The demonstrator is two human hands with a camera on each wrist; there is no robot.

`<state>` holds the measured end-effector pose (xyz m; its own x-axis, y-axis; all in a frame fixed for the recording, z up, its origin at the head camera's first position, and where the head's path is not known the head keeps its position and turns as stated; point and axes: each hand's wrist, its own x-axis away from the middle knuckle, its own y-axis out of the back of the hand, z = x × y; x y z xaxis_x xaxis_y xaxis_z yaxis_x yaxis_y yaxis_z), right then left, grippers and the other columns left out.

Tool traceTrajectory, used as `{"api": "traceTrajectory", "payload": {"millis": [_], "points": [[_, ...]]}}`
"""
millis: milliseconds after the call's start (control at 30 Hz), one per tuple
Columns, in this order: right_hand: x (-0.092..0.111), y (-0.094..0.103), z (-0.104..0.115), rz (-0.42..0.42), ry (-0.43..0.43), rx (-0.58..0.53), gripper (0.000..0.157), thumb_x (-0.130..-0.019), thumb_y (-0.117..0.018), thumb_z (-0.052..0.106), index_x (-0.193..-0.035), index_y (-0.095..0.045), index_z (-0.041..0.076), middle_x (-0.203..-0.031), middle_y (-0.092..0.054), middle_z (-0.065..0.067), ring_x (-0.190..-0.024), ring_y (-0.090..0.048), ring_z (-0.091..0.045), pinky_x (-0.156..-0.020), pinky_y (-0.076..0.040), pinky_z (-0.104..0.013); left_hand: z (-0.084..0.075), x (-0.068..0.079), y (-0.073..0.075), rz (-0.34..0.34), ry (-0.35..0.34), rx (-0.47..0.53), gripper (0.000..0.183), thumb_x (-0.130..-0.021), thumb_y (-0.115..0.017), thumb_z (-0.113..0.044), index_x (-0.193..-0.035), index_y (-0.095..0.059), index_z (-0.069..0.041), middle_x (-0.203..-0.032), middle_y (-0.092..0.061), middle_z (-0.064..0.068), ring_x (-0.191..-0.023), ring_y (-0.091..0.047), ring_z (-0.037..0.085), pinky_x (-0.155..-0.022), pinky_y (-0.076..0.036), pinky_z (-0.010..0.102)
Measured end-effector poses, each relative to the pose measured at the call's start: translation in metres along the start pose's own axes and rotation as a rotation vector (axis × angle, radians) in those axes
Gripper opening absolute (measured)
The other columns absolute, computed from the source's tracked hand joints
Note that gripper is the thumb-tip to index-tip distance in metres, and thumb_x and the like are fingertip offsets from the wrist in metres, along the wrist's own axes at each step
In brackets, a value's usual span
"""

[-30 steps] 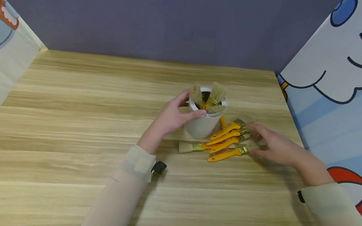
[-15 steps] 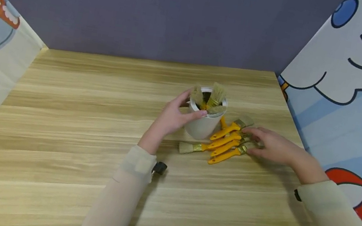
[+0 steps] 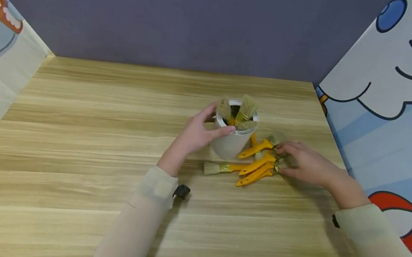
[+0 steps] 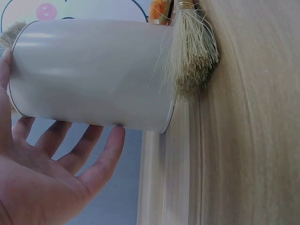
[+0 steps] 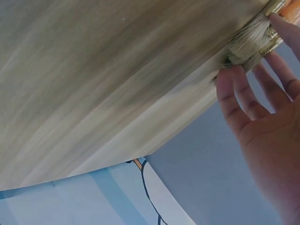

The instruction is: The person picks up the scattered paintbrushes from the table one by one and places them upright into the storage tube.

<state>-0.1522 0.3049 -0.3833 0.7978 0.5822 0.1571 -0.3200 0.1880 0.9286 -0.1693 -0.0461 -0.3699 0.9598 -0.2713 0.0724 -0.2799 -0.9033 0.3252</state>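
A white cup point(image 3: 226, 145) stands upright on the table, and several paintbrushes point(image 3: 247, 108) stick out of it bristles up. My left hand point(image 3: 199, 133) holds the cup from its left side, thumb at the front rim and fingers behind. In the right wrist view, the thumb and fingers of my right hand point(image 5: 269, 122) stand on both sides of overlapping bristles point(image 5: 251, 44). From my right hand point(image 3: 311, 165) in the head view, the yellow handles point(image 3: 252, 178) of the gripped brushes point left. The brush count inside my fingers is hidden.
One paintbrush point(image 3: 212, 168) lies in front of the cup with its bristles to the left. Another brush point(image 3: 257, 149) lies just right of the cup. A purple-grey wall point(image 3: 191, 18) closes the back, and a printed panel point(image 3: 409, 147) stands along the right edge.
My right hand has moved slightly left, and the brushes under it have drawn closer together. One brush now lies apart above that bunch. My left hand and the cup stay in place.
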Motion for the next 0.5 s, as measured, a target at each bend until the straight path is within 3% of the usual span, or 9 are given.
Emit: {"api": "traceTrajectory", "payload": {"millis": [267,500], "points": [[-0.0012,0.001,0.0016,0.023,-0.018,-0.016,0.051,-0.093,-0.084,0.02,-0.136,-0.064,0.001,-0.144,-0.064,-0.019,-0.127,-0.062,-0.04,-0.106,-0.053,-0.06,0.003,-0.0009,-0.0001,0.002,0.011,-0.003,0.093,-0.088,-0.082,-0.059,-0.165,-0.033,-0.044,-0.164,-0.051,0.0,-0.149,-0.049,0.025,-0.117,-0.049,0.057],[-0.0017,0.0011,0.0016,0.034,-0.036,-0.046,0.043,-0.094,-0.083,0.022,-0.128,-0.065,0.003,-0.15,-0.061,-0.02,-0.126,-0.063,-0.038,-0.104,-0.054,-0.058,0.0043,-0.0008,-0.0005,-0.002,0.008,-0.007,0.092,-0.088,-0.082,-0.059,-0.165,-0.032,-0.045,-0.164,-0.051,0.001,-0.149,-0.05,0.025,-0.117,-0.049,0.058]]}}
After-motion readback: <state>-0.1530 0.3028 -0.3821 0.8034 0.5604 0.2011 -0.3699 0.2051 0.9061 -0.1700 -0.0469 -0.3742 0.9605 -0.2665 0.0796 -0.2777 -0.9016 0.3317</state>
